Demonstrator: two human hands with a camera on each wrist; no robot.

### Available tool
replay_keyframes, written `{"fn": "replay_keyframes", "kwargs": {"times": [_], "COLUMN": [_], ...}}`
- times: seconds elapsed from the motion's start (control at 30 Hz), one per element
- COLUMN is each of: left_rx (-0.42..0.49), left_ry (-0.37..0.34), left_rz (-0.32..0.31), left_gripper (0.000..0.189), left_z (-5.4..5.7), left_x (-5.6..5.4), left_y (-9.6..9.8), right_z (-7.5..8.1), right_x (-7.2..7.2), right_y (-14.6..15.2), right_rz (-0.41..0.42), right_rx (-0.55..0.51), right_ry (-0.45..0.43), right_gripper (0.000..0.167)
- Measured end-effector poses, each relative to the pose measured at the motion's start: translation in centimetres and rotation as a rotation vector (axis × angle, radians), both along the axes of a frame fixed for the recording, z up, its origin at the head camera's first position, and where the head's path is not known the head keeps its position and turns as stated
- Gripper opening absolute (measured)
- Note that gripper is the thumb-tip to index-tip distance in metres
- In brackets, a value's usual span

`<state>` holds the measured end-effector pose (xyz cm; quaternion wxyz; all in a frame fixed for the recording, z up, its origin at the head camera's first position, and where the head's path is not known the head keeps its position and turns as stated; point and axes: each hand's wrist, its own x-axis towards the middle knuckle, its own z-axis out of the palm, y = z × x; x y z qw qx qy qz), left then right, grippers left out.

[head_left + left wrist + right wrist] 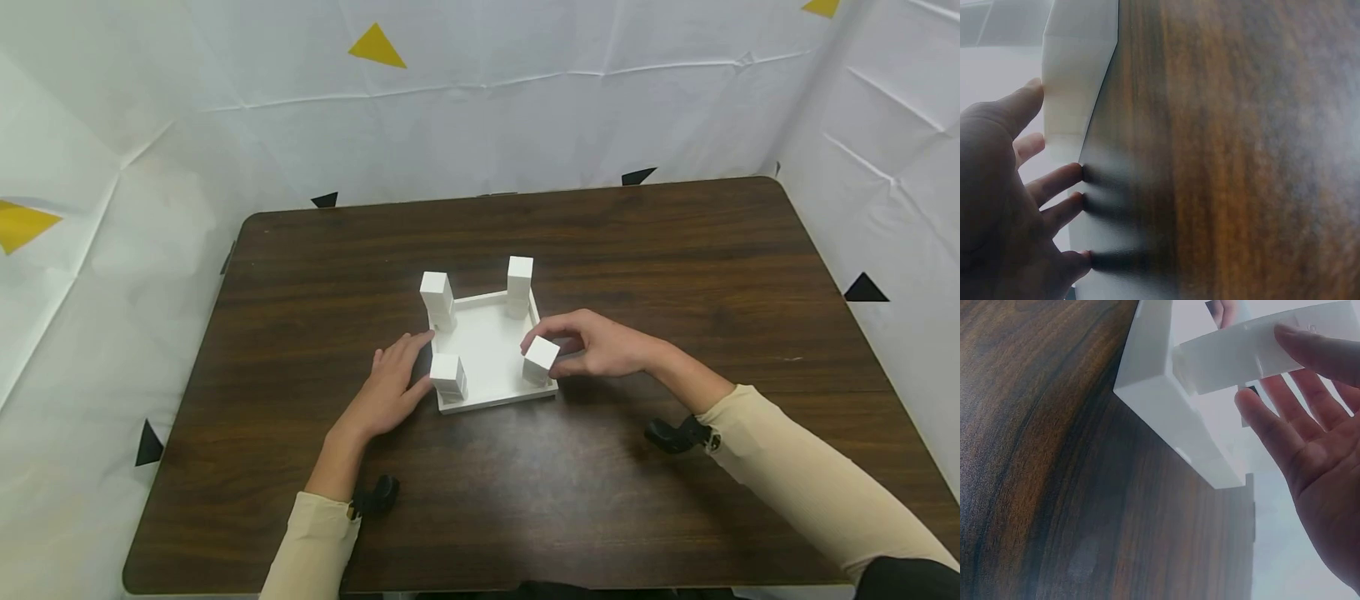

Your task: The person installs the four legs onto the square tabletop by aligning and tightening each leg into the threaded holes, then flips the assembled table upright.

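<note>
A square white tray-like base (487, 340) with a low rim lies on the table, a white square leg rising at each corner. My right hand (600, 343) pinches the near right leg (541, 358), fingers behind it and thumb on the near side. In the right wrist view the thumb presses the side of this leg (1229, 362), whose foot sits in the corner of the base. My left hand (386, 387) rests at the base's left edge with fingers spread, between the far left leg (437, 292) and the near left leg (447, 372). The far right leg (519, 275) stands untouched.
The dark wooden table (675, 250) reaches well past the base on all sides. White sheeting (487, 133) with yellow and black triangles hangs behind and at both sides. A black wrist mount (677, 435) sticks out under the right forearm, another (377, 497) beside the left.
</note>
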<state>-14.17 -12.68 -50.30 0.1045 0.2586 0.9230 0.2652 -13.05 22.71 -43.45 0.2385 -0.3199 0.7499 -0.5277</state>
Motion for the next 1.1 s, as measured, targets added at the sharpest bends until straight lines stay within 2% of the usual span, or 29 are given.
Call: {"fn": "replay_keyframes", "kwargs": {"times": [0.4, 0.73, 0.9, 1.1], "left_rx": [-0.012, -0.007, 0.001, 0.022], "left_ry": [-0.014, -0.010, -0.012, 0.001], "left_rz": [0.004, 0.005, 0.005, -0.004], "left_gripper": [0.065, 0.065, 0.065, 0.065], "left_z": [-0.10, -0.12, -0.09, 0.04], "left_x": [-0.10, -0.05, 0.05, 0.16], "left_y": [-0.15, -0.17, -0.16, -0.14], "right_z": [0.04, -0.16, -0.15, -0.17], "right_x": [-0.16, -0.11, -0.04, 0.01], "right_y": [-0.01, -0.13, -0.11, -0.15], "right_rz": [-0.109, -0.120, -0.092, -0.056], "right_rx": [0.049, 0.072, 0.071, 0.036], "right_ry": [-0.012, 0.014, 0.053, 0.030], "right_gripper": [0.043, 0.045, 0.050, 0.052]}}
